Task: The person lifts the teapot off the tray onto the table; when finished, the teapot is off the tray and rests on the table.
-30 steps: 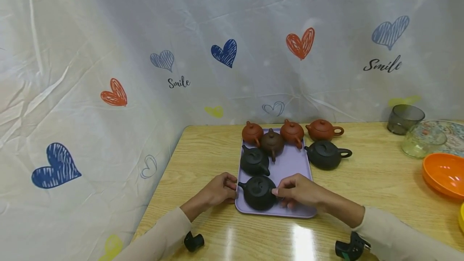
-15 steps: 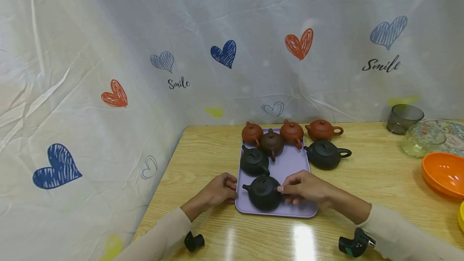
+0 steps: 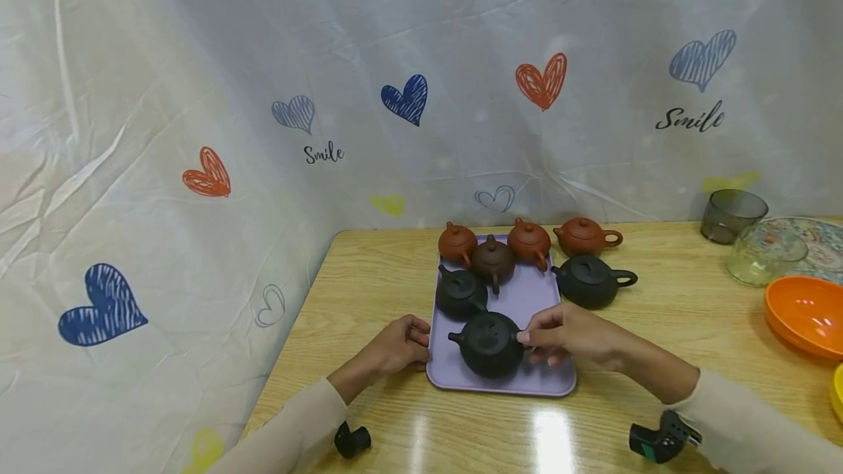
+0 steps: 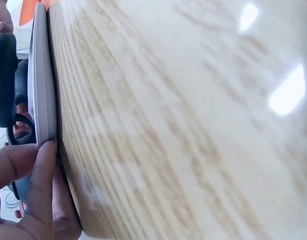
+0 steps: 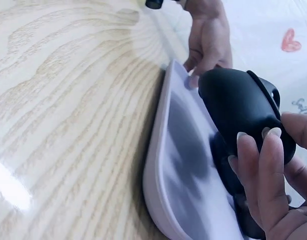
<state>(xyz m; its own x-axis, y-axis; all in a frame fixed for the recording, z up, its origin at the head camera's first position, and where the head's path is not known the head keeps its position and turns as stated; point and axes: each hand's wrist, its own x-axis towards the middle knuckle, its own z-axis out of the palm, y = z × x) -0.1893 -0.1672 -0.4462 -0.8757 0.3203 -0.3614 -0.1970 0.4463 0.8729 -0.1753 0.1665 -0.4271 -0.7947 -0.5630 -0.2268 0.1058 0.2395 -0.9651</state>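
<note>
My right hand (image 3: 574, 335) pinches a black teapot (image 3: 489, 346) by its handle side, over the near part of a lilac tray (image 3: 523, 300). In the right wrist view this teapot (image 5: 238, 102) appears raised above the tray floor, its spout side toward the left hand. My left hand (image 3: 395, 344) grips the tray's left rim, and the left wrist view has its thumb and finger (image 4: 41, 185) on the tray edge (image 4: 43, 95). Behind the held teapot, on the tray, sits another black teapot (image 3: 461, 294). A dark brown teapot (image 3: 492, 260) and two reddish ones (image 3: 457, 243) (image 3: 529, 241) stand farther back.
Right of the tray stand a reddish teapot (image 3: 581, 236) and a black teapot (image 3: 586, 281). Farther right are a grey glass (image 3: 732, 216), a greenish glass (image 3: 764, 254), a patterned plate (image 3: 826, 243), an orange bowl (image 3: 806, 317) and a yellow edge (image 3: 838, 393). A printed curtain (image 3: 461, 20) hangs behind.
My right hand has shifted the black teapot rightward and slightly away from me, off the tray's left side. The left hand stays at the tray's rim.
</note>
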